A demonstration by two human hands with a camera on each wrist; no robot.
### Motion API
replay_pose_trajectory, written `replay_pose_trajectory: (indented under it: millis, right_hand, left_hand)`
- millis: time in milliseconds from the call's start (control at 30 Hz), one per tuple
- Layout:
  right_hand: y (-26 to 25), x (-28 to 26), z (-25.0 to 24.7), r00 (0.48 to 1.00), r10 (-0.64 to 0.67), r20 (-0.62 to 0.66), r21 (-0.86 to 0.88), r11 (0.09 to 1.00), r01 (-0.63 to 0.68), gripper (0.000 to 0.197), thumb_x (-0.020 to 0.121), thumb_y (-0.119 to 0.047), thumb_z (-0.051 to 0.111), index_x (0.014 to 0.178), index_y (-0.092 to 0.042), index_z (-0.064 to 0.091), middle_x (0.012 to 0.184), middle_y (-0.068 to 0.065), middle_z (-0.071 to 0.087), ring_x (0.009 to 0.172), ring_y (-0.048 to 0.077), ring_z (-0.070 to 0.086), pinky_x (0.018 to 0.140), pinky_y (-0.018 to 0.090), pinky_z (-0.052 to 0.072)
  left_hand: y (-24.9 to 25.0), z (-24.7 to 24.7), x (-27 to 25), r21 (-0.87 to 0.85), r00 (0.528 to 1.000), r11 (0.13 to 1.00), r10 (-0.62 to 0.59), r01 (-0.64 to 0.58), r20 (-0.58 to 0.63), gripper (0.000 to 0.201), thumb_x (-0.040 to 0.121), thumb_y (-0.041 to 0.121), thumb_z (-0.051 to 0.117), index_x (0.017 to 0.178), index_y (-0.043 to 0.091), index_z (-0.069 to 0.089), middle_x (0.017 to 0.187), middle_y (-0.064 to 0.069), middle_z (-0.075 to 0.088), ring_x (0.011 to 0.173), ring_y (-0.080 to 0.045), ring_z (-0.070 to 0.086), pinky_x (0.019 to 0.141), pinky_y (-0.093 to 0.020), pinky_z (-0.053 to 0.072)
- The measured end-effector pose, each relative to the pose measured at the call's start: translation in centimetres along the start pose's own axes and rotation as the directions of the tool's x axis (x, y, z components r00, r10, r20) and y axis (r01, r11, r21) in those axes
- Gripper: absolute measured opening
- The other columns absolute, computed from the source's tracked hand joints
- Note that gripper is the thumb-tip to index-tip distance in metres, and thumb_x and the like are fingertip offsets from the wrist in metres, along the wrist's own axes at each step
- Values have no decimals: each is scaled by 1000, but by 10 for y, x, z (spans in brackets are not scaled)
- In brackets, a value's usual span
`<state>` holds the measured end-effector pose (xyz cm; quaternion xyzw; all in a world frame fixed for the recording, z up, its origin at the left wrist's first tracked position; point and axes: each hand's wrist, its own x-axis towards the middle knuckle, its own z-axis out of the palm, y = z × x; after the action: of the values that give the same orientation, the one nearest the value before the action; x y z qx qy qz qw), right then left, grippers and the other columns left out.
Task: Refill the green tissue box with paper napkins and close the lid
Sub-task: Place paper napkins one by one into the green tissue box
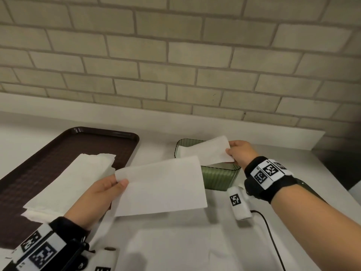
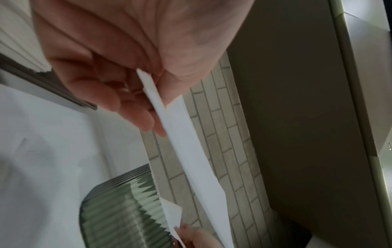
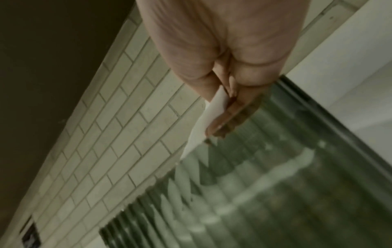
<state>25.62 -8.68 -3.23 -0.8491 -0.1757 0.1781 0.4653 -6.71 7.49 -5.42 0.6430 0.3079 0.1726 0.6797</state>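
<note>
Head view: L hand (image 1: 97,198), lower left of frame, holds one flat white napkin (image 1: 162,184) by its left edge, thumb on top and fingers (image 2: 135,115) curled under, a pinch grip. The sheet hangs in mid-frame above the bench (image 1: 156,133), its upper right corner overlapping the near-left edge of the green tissue box (image 1: 220,177).

R hand (image 1: 241,151), right of centre, pinches the right end of a second napkin (image 1: 207,151). This one slopes down to the left across the box's open top; its left end sits inside the box by the far rim. R wrist view: fingers (image 3: 224,117) closed tight on the paper corner, w/ the ribbed green wall just below.

The box stands upright on the white bench, centre-right of frame, near the tiled wall (image 1: 175,55); no lid on it. Ribbed, translucent sides.

Left of frame: dark brown tray (image 1: 39,173) w/ a stack of napkins (image 1: 78,178) lying on it, partly behind the L hand. Box and tray are apart, bare bench between.

Lower centre: more white paper (image 1: 175,251) flat on the bench, blurred. A black cable (image 1: 271,235) runs at lower right.
</note>
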Motion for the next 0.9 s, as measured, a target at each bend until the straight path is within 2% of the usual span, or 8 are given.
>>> replay_pose_trajectory:
  millis: [100,200,300,533,633,733,800,900]
  right_hand:
    - [-1,0,1,1000,-27,2,-236,971,27,35,87,-1,50,121,-4,58,105,10,62,100,27,60,89,34,49]
    - [-5,-11,0,994,-108,7,-474,875,98,48,87,-5,52,134,-6,43,123,14,57,111,28,55,81,25,43]
    - [-8,-26,2,962,-273,28,-641,733,227,49,87,-1,49,136,-3,38,128,17,48,115,30,50,90,30,42]
    - [-7,-62,-13,937,-326,126,-640,694,328,55,83,9,43,135,-8,47,132,11,42,118,28,49,94,25,40]
    - [1,-78,-26,922,-363,130,-637,682,359,52,82,10,41,128,-10,55,130,9,47,115,28,52,92,24,41]
    - [16,-95,-38,917,-372,141,-641,672,371,46,85,8,40,119,-12,62,119,8,57,105,24,57,90,25,44]
    - [28,-108,-48,931,-337,139,-642,685,344,42,87,5,40,115,-15,64,112,5,62,98,19,58,84,22,46]
    - [47,-129,-65,944,-304,131,-654,688,313,38,89,0,42,111,-19,66,106,-3,65,85,6,53,66,4,37]
  left_hand:
    - [0,4,0,41,1000,999,-6,6,12,24,96,14,45,105,14,67,100,-9,74,89,-21,72,70,-24,57]
    - [6,2,3,69,1000,998,-2,2,1,20,94,18,52,100,14,70,100,-10,74,93,-25,70,83,-35,55]
    - [17,1,13,95,1000,995,-4,6,-25,21,93,21,52,101,15,70,100,-10,74,95,-28,69,94,-46,47]
    - [53,34,55,186,995,978,98,-92,-27,20,96,18,48,92,19,68,98,-12,72,88,-26,67,94,-45,48]
    - [65,54,83,310,985,936,170,-165,13,17,92,24,55,93,12,68,105,-21,68,96,-36,65,95,-50,47]
    - [72,80,109,471,983,864,181,-176,35,26,98,20,44,108,3,61,103,-21,64,91,-34,61,79,-37,49]
    - [75,97,120,621,985,768,172,-155,32,28,99,18,39,111,0,58,100,-23,60,91,-36,58,74,-35,46]
    - [78,114,132,721,993,687,120,-93,14,27,98,13,37,110,-1,58,99,-22,58,90,-35,56,76,-35,43]
